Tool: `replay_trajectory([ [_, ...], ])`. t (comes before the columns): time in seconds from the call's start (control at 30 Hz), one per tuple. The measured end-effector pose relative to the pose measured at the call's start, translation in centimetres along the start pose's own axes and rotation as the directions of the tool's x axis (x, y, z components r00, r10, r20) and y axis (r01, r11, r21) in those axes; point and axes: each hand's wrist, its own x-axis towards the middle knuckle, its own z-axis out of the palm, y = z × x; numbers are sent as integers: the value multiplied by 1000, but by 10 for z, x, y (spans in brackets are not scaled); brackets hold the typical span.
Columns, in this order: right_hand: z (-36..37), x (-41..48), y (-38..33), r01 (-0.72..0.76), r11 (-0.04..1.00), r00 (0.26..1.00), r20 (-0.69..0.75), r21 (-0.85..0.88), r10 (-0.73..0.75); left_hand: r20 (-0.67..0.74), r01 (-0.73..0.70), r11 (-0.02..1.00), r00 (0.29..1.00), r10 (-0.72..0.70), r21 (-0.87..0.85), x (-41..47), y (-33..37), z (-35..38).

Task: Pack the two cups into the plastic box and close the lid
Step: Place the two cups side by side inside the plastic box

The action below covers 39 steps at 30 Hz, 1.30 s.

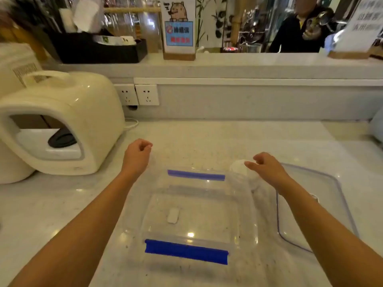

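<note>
The clear plastic box (196, 216) sits open on the pale counter (238, 139) between both forearms, blue clips on its near and far edges, and its lid (323, 206) lies flat just to its right. The right hand (267, 168) hovers over the box's far right corner, fingers loosely curled just above a blurred white cup (240, 167); whether they touch it I cannot tell. The left hand (136, 154) hangs beyond the far left corner, curled on nothing.
</note>
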Motion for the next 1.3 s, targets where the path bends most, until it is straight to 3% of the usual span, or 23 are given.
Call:
replay_trajectory([
  [0.1, 4, 6, -1, -115, 993, 991, 70, -38, 117, -12, 170, 961, 985, -171, 217, 20, -16, -8],
  [0.17, 10, 10, 0, -187, 978, 973, 120, -90, 197, 100, 317, 879, 922, -373, 355, 28, -25, -13],
  [0.23, 17, 16, 1, -219, 963, 962, 131, -156, 240, 207, 382, 832, 847, -489, 403, 31, -29, -17],
  [0.4, 24, 29, 4, -238, 931, 955, 108, -277, 277, 452, 317, 853, 742, -496, 415, 33, -24, -26],
  [0.5, 23, 34, 4, -227, 908, 951, 122, -353, 285, 539, 253, 822, 651, -534, 510, 36, -13, -26],
  [0.73, 23, 32, 6, -174, 902, 937, 215, -394, 275, 474, 202, 761, 676, -564, 617, 36, -4, -11],
  [0.83, 22, 31, 9, -234, 907, 949, 120, -349, 291, 447, 250, 736, 658, -606, 629, 42, -13, -14],
  [1.1, 24, 33, 12, -241, 921, 957, 82, -305, 278, 501, 324, 788, 630, -593, 524, 37, -28, -21],
  [1.3, 24, 32, 21, -277, 934, 955, 40, -227, 293, 506, 254, 859, 721, -474, 444, 29, -36, -21],
])
